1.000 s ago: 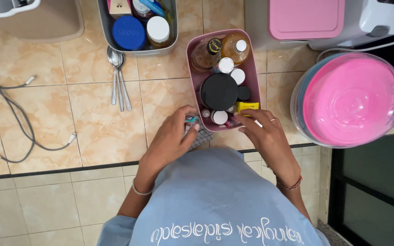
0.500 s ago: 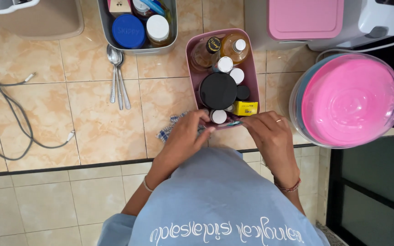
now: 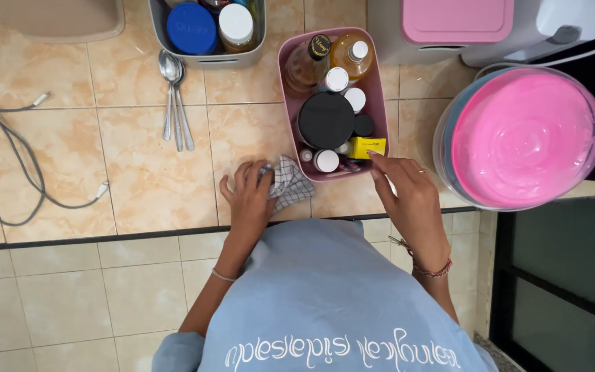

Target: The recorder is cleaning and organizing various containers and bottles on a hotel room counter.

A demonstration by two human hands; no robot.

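My left hand presses a checked cloth flat on the tiled counter, just left of a pink bin. My right hand rests its fingertips on the bin's near right corner, beside a small yellow box. The bin holds two amber bottles, a black-lidded jar and several small white-capped containers.
A grey bin with a blue lid and a white-capped jar stands at the back. Spoons lie beside it. A grey cable runs at the left. A pink-lidded round container and an appliance with a pink top stand at the right.
My left hand has moved down and left from the bin's near edge onto the counter with the cloth. My right hand has reached up to the bin's corner.
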